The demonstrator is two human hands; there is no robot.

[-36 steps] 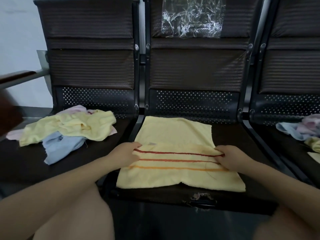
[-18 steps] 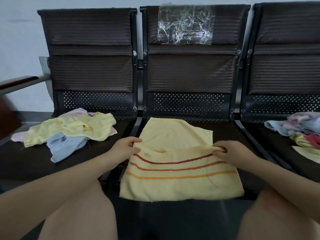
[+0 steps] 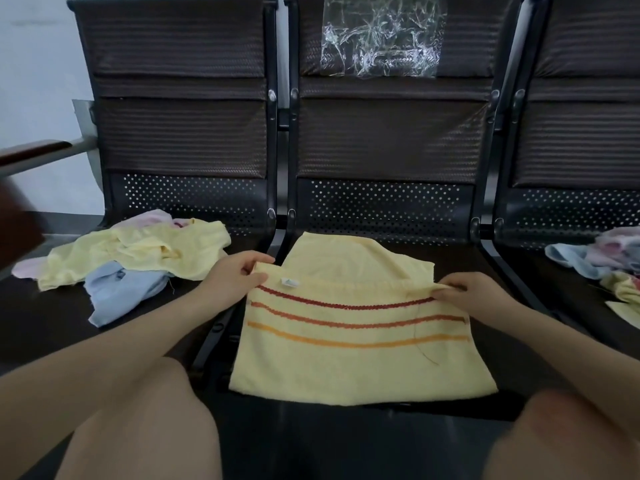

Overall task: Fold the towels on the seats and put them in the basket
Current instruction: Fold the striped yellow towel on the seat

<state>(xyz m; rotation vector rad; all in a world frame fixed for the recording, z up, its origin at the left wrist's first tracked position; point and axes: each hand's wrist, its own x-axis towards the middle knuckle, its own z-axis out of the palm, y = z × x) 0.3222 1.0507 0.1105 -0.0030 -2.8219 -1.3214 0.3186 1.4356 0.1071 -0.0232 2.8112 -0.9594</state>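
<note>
A yellow towel (image 3: 360,362) with three red and orange stripes lies on the middle seat (image 3: 460,258), its near part folded over the far part. My left hand (image 3: 235,278) pinches the folded layer's left corner. At the right corner, my right hand (image 3: 467,292) pinches the same edge. That edge is raised a little off the layer below. A small white label shows near the left corner. No basket is in view.
On the left seat (image 3: 45,320) lies a crumpled heap of towels (image 3: 138,254), yellow, blue and pink. More crumpled towels (image 3: 602,261) lie on the right seat. Clear plastic (image 3: 381,36) hangs on the middle backrest. My knees are at the bottom of the view.
Both hands have lifted the folded edge and carried it a bit farther from me over the far part of the towel. The white label has come into view.
</note>
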